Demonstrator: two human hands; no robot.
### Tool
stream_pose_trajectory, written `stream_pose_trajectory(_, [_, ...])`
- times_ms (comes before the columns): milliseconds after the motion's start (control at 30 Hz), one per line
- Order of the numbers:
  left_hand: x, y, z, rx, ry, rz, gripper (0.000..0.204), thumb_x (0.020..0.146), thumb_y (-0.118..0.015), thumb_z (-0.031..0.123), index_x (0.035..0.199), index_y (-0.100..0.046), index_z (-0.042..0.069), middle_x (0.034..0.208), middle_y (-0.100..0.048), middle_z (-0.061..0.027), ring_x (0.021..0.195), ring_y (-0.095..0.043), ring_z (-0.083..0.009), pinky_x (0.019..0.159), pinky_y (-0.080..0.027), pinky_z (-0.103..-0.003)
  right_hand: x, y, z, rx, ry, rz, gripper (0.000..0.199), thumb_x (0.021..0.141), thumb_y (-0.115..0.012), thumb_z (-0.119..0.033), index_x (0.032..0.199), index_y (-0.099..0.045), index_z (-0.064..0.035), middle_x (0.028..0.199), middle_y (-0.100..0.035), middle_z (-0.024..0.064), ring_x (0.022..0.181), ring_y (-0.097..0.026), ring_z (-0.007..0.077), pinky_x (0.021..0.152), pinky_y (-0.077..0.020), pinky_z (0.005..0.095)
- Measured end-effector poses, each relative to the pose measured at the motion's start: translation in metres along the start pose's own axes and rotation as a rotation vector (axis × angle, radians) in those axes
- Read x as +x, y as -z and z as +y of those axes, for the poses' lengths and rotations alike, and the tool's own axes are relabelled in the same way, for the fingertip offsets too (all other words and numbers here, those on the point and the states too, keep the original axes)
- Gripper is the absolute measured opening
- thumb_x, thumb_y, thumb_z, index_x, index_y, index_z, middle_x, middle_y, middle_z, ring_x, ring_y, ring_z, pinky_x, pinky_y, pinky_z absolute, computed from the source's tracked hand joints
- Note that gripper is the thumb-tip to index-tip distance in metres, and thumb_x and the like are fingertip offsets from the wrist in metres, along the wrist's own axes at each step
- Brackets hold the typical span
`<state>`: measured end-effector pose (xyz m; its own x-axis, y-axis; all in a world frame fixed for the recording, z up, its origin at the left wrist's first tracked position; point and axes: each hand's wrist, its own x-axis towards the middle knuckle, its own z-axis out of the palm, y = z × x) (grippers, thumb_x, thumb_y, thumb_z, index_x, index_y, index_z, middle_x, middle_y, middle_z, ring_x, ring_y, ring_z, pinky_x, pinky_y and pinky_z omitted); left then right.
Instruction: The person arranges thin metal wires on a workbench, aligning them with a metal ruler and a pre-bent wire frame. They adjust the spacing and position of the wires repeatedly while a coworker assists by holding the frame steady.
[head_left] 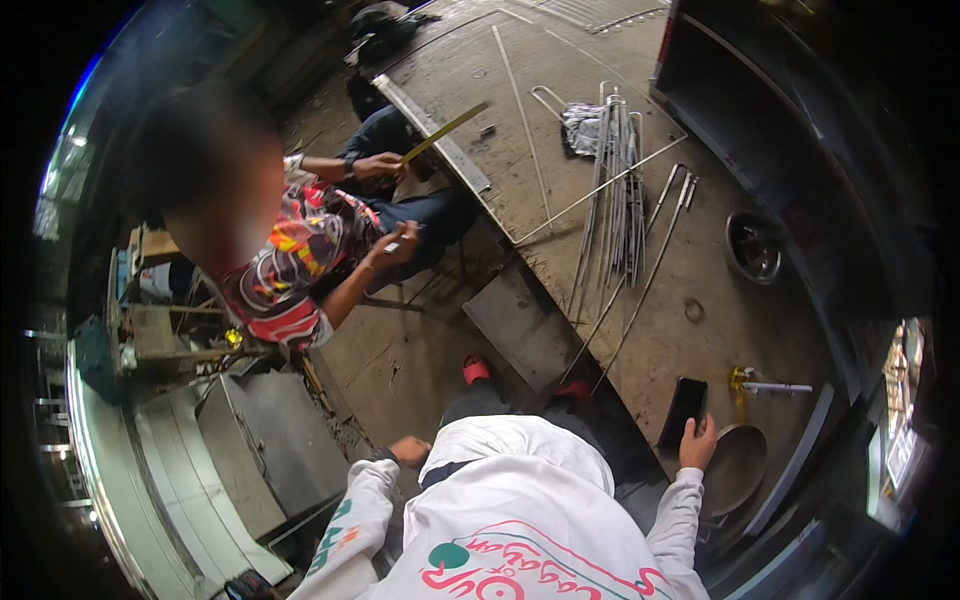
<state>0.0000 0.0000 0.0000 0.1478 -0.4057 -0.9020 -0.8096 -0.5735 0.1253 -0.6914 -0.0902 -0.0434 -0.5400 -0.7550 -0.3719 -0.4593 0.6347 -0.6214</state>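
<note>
My right hand (698,444) is at the near right part of the workbench (660,350), its fingers and thumb closed on the lower edge of a black smartphone (683,412). A round metal pan (738,468) is just beside that hand. My left hand (408,452) hangs by my left hip, near the hem of my white shirt. Its fingers are too small and partly hidden to read. Farther up the bench is a bundle of thin bent metal rods (622,200), with two longer rods (650,280) lying beside it.
Left of the bench sits a co-worker (310,250) holding a flat yellow strip (445,133). A dark bowl (755,247) and a yellow-capped bottle (741,380) stand on the bench's right side. A thin rod frame (600,190) lies at the far end. Grey metal sheets (290,445) are at my left.
</note>
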Motion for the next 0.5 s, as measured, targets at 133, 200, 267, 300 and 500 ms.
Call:
stream_pose_trajectory(133, [-0.098, 0.120, 0.107, -0.782, -0.463, 0.101, 0.028, 0.103, -0.069, 0.017, 0.124, -0.071, -0.002, 0.095, -0.071, -0.0091, 0.091, -0.070, -0.0125, 0.076, -0.055, -0.028, -0.087, 0.037, -0.192, 0.727, 0.284, 0.046, 0.030, 0.105, -0.067, -0.015, 0.130, -0.067, 0.0012, 0.110, -0.072, 0.0105, 0.096, -0.069, 0.0175, 0.086, -0.0562, 0.0317])
stream_pose_trajectory(200, [-0.184, 0.193, 0.178, -0.980, -0.832, 0.176, 0.034, 0.100, -0.075, 0.024, 0.121, -0.070, -0.002, 0.095, -0.069, -0.0057, 0.086, -0.064, -0.0126, 0.072, -0.052, -0.030, -0.161, 0.061, -0.313, 0.873, 0.645, 0.094, 0.030, 0.100, -0.067, -0.010, 0.128, -0.066, -0.0001, 0.112, -0.071, 0.0128, 0.094, -0.067, 0.0202, 0.087, -0.0545, 0.0356])
stream_pose_trajectory(267, [-0.252, 0.227, 0.206, -0.984, -1.466, 0.274, 0.020, 0.098, -0.071, 0.016, 0.110, -0.071, 0.000, 0.086, -0.064, -0.0040, 0.083, -0.066, -0.0202, 0.070, -0.054, -0.036, -0.234, 0.086, -0.370, 1.314, 1.107, -0.061, 0.020, 0.095, -0.069, -0.013, 0.113, -0.065, -0.0067, 0.098, -0.061, 0.0041, 0.085, -0.058, 0.0159, 0.076, -0.0467, 0.0321])
stream_pose_trajectory(300, [-0.301, 0.242, 0.216, -0.444, -1.546, 0.571, 0.014, 0.098, -0.070, 0.014, 0.106, -0.071, 0.002, 0.086, -0.064, -0.0046, 0.083, -0.066, -0.0225, 0.072, -0.053, -0.037, -0.263, 0.101, -0.373, 1.653, 1.234, -0.317, 0.017, 0.093, -0.071, -0.012, 0.109, -0.064, -0.0114, 0.093, -0.056, -0.0005, 0.082, -0.054, 0.0142, 0.072, -0.0440, 0.0305])
stream_pose_trajectory(500, [-0.363, 0.296, 0.198, -0.608, -2.461, 0.232, 0.022, 0.099, -0.067, 0.001, 0.112, -0.080, 0.013, 0.105, -0.072, 0.0008, 0.103, -0.069, -0.0147, 0.097, -0.057, -0.031, -0.353, 0.067, -0.520, 1.113, 2.152, -0.067, 0.033, 0.085, -0.075, 0.007, 0.110, -0.071, -0.0146, 0.100, -0.064, -0.0104, 0.081, -0.060, 0.0059, 0.071, -0.0460, 0.0223])
